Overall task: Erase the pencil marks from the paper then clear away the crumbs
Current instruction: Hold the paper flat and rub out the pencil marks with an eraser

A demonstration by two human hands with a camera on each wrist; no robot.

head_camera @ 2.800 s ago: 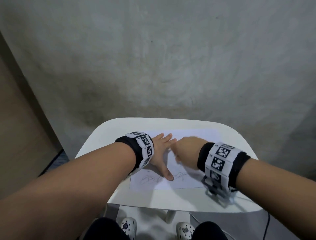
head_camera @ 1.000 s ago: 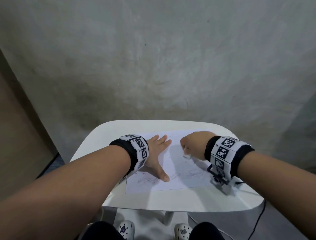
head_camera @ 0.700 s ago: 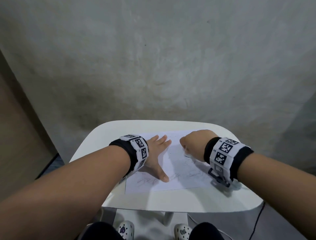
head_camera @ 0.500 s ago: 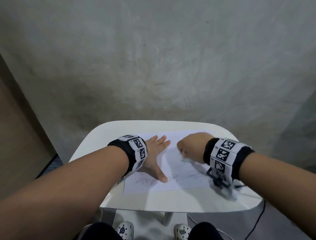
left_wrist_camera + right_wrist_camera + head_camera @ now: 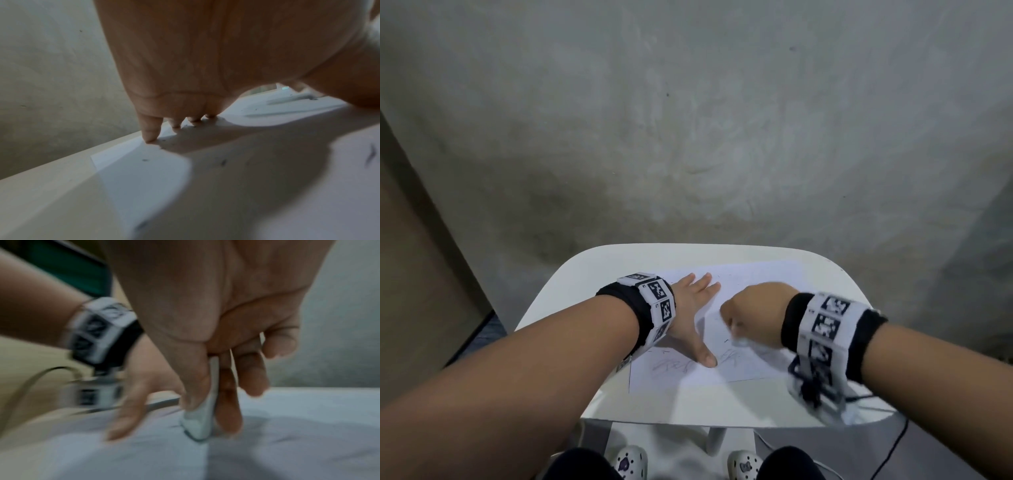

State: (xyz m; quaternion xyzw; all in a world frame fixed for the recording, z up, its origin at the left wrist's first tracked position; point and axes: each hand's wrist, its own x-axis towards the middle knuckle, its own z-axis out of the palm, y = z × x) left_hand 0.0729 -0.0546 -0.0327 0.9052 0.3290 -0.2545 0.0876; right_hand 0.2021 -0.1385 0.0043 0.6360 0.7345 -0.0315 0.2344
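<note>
A white sheet of paper (image 5: 753, 287) with grey pencil scribbles (image 5: 671, 366) along its near edge lies on a small white table (image 5: 592, 270). My left hand (image 5: 693, 315) lies flat on the paper's left part, fingers spread, thumb pointing toward me. My right hand (image 5: 751, 317) is just right of it, blurred with motion, pinching a white eraser (image 5: 200, 420) between thumb and fingers with its tip pressed on the paper (image 5: 308, 426). Dark eraser crumbs (image 5: 145, 160) lie scattered on the paper (image 5: 144, 170) near my left fingertips (image 5: 151, 138).
The table stands against a grey concrete wall (image 5: 688, 120). A brown panel (image 5: 410, 274) is at the left. A black cable (image 5: 893, 442) hangs off the table's right front. My knees and two white shoes (image 5: 626, 462) show below the near table edge.
My right hand has rubbed back and forth with the eraser and has come down the sheet toward the near scribbles. The left hand has stayed flat in place.
</note>
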